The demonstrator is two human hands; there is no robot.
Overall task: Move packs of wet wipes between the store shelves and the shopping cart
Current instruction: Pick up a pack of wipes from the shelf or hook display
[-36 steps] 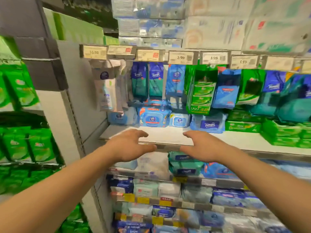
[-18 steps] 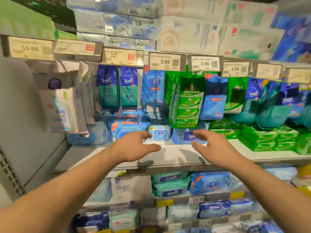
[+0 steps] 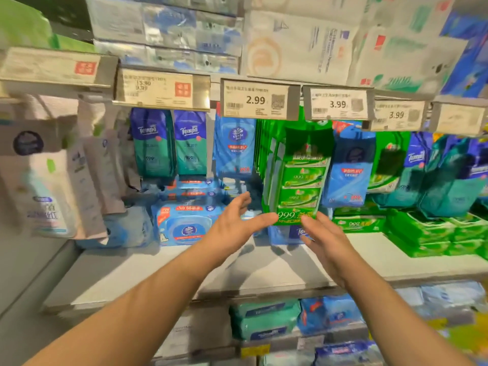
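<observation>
Both my hands reach over the white shelf with fingers spread and nothing in them. My left hand hovers just right of a blue wet wipes pack lying on the shelf. My right hand is below a hanging green 999 wipes strip, its fingertips near the strip's lower edge. Between the hands, a small blue pack at the back is mostly hidden. A dark blue Tempo pack lies partly behind my right fingers.
Tempo packs and blue packs hang from hooks under price tags. Green packs are stacked on the shelf at right. White pouches hang at left. More wipes fill the lower shelves.
Both hands have moved forward and up towards the back of the shelf. The view has come closer to the shelf and shifted right.
</observation>
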